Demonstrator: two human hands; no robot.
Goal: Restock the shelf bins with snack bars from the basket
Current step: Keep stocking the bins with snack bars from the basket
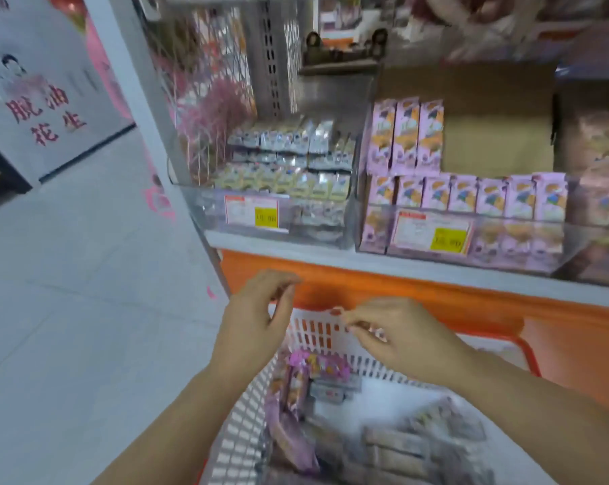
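The shelf (331, 255) runs its grey lip just beyond the far wall of one white basket (317, 336), with open floor (86, 309) to your left. Two clear bins stand at that lip: the left bin (198, 204) is full of silvery bars (285, 180), and the right bin (576, 239) has purple packs (406, 134), three upright at the back beside bare cardboard (495, 134) and seven in front. Snack bars (394, 446) lie blurred in the basket, past counting; your left hand (257, 309) hovers loosely curled, holding nothing, and your right hand (394, 337) bunches its fingertips over the basket wall, on what you cannot tell.

Bins (331, 232) on shelf (331, 255), basket (240, 414) before shelf, snack bars (394, 446) in basket
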